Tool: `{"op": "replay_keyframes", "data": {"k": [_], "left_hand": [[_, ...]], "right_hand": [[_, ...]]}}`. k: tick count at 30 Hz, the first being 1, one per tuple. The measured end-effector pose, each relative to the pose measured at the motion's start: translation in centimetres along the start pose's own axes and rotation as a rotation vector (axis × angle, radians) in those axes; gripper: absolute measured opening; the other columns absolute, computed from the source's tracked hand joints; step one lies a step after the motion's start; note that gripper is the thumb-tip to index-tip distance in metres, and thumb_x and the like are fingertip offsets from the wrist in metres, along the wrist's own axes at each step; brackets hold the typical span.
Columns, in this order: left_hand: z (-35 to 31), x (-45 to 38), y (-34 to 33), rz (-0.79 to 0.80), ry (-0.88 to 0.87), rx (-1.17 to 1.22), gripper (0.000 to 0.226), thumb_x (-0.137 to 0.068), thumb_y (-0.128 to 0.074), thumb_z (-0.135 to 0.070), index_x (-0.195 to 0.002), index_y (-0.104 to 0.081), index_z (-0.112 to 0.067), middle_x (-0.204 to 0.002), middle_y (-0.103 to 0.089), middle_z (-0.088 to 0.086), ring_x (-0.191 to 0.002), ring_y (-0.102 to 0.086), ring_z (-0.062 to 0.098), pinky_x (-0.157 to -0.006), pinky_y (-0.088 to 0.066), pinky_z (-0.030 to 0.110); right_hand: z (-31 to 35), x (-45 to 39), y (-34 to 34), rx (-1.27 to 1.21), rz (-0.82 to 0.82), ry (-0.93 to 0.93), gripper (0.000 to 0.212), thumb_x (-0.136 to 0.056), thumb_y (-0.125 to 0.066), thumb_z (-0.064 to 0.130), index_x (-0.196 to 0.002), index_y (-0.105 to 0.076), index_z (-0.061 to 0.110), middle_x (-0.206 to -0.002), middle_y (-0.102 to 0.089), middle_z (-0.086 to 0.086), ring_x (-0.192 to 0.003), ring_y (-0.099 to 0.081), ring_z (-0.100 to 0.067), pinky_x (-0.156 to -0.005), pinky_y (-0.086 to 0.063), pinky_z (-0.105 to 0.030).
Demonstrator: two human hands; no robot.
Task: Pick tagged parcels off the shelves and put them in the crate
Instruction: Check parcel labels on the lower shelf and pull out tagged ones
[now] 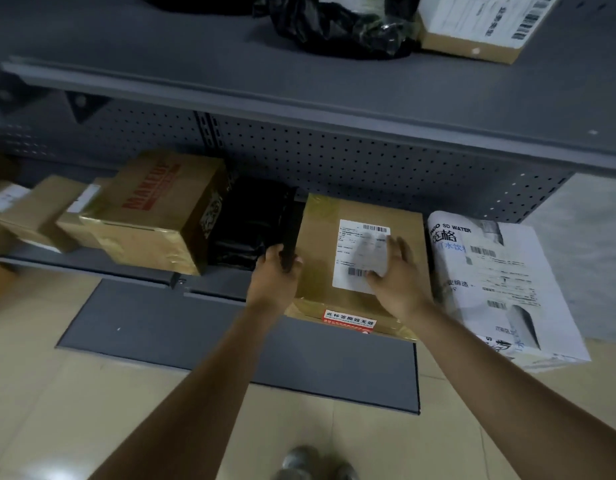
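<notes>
A flat brown cardboard parcel (320, 237) with a white shipping label (355, 244) and a red sticker on its front edge lies on the bottom shelf (144, 271). My left hand (277, 271) grips a thin black device, a scanner or phone (292, 230), held upright at the parcel's left edge. My right hand (393, 271) hovers over the label with fingers spread and blurred, holding nothing. No crate is in view.
Left of the parcel sit a black bag (244, 226) and a brown box with red lettering (154, 209), then smaller boxes. A white water carton (500, 282) stands at the right. The upper shelf (299, 91) carries a black bag and a labelled box. Tiled floor and my shoe are below.
</notes>
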State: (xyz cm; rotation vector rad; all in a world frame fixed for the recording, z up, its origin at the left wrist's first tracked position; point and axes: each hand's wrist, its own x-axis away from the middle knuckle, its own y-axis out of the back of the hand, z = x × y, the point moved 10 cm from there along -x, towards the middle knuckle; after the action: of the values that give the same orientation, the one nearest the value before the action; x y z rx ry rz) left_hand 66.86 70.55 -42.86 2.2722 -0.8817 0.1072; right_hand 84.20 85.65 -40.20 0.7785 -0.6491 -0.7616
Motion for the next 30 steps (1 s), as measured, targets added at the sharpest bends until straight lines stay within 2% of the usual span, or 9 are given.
{"op": "replay_keyframes", "data": {"k": [2, 5, 7, 9, 13, 18, 22, 27, 30], "left_hand": [[0.3, -0.2, 2.7, -0.077, -0.001, -0.017, 0.054, -0.098, -0.053, -0.035, -0.147, -0.037, -0.018, -0.146, -0.038, 0.012, -0.131, -0.043, 0.033, -0.107, -0.042, 0.044], [1.5, -1.5, 6.4, -0.109, 0.017, -0.101, 0.055, -0.096, -0.055, -0.028, -0.147, -0.036, -0.017, -0.149, -0.031, 0.014, -0.137, -0.030, 0.036, -0.113, -0.032, 0.046], [2.3, -2.9, 8.0, -0.084, 0.048, -0.133, 0.060, -0.095, -0.055, -0.029, -0.149, -0.032, -0.016, -0.151, -0.029, 0.016, -0.139, -0.027, 0.038, -0.114, -0.028, 0.046], [2.8, -4.7, 8.4, -0.013, 0.066, -0.149, 0.066, -0.094, -0.056, -0.032, -0.151, -0.027, -0.016, -0.152, -0.027, 0.017, -0.140, -0.027, 0.039, -0.114, -0.028, 0.046], [3.9, -7.9, 7.1, 0.197, 0.069, -0.257, 0.076, -0.093, -0.055, -0.037, -0.155, -0.015, -0.017, -0.160, -0.012, 0.016, -0.145, -0.020, 0.039, -0.117, -0.027, 0.046], [5.7, -9.2, 6.3, 0.295, 0.077, -0.224, 0.084, -0.093, -0.055, -0.036, -0.156, -0.005, -0.013, -0.157, -0.021, 0.019, -0.141, -0.030, 0.038, -0.113, -0.034, 0.042], [5.8, -9.7, 6.4, 0.344, 0.067, -0.209, 0.082, -0.093, -0.053, -0.038, -0.156, -0.006, -0.016, -0.155, -0.023, 0.020, -0.138, -0.034, 0.037, -0.113, -0.035, 0.042], [4.9, -9.3, 7.9, 0.434, 0.055, -0.152, 0.059, -0.101, -0.042, -0.026, -0.154, -0.018, -0.019, -0.129, -0.050, 0.007, -0.103, -0.057, 0.021, -0.081, -0.048, 0.030], [3.5, -9.0, 8.8, 0.452, 0.059, -0.077, 0.054, -0.103, -0.041, -0.038, -0.153, -0.029, -0.021, -0.147, -0.044, 0.005, -0.126, -0.050, 0.024, -0.105, -0.043, 0.036]], "right_hand": [[3.8, -0.7, -0.6, -0.086, 0.001, 0.095, 0.073, -0.097, -0.057, 0.022, -0.157, -0.015, 0.013, -0.163, -0.018, -0.008, -0.146, -0.030, -0.029, -0.114, -0.035, -0.035], [9.1, -1.0, -2.6, -0.180, 0.057, 0.182, 0.069, -0.100, -0.053, 0.023, -0.157, -0.017, 0.015, -0.163, -0.021, -0.002, -0.148, -0.027, -0.021, -0.109, -0.024, -0.020], [11.9, -1.6, -4.6, -0.297, 0.110, 0.183, 0.070, -0.099, -0.054, 0.024, -0.157, -0.016, 0.016, -0.163, -0.023, -0.003, -0.149, -0.026, -0.019, -0.115, -0.022, -0.025], [13.5, -2.8, -7.8, -0.407, 0.214, 0.108, 0.072, -0.099, -0.054, 0.029, -0.157, -0.014, 0.017, -0.163, -0.022, -0.003, -0.149, -0.025, -0.020, -0.117, -0.024, -0.031], [13.3, -5.5, -14.2, -0.638, 0.381, -0.246, 0.078, -0.098, -0.049, 0.050, -0.158, -0.011, 0.018, -0.164, -0.017, -0.001, -0.149, -0.023, -0.023, -0.119, -0.025, -0.038], [12.0, -6.8, -18.2, -0.808, 0.275, -0.474, 0.056, -0.097, -0.053, 0.045, -0.145, -0.045, 0.016, -0.143, -0.053, -0.005, -0.123, -0.054, -0.025, -0.102, -0.047, -0.038], [12.1, -6.2, -18.3, -0.789, 0.198, -0.522, 0.061, -0.095, -0.059, 0.045, -0.142, -0.049, 0.009, -0.136, -0.058, -0.012, -0.118, -0.058, -0.027, -0.090, -0.049, -0.031], [12.9, -5.6, -17.1, -0.811, 0.242, -0.538, 0.053, -0.085, -0.071, 0.040, -0.128, -0.059, 0.011, -0.119, -0.066, -0.009, -0.107, -0.064, -0.025, -0.092, -0.055, -0.037], [13.7, -5.4, -14.7, -0.893, 0.163, -0.498, 0.060, -0.074, -0.079, 0.033, -0.124, -0.059, 0.008, -0.112, -0.069, -0.011, -0.099, -0.068, -0.028, -0.084, -0.060, -0.038]]}}
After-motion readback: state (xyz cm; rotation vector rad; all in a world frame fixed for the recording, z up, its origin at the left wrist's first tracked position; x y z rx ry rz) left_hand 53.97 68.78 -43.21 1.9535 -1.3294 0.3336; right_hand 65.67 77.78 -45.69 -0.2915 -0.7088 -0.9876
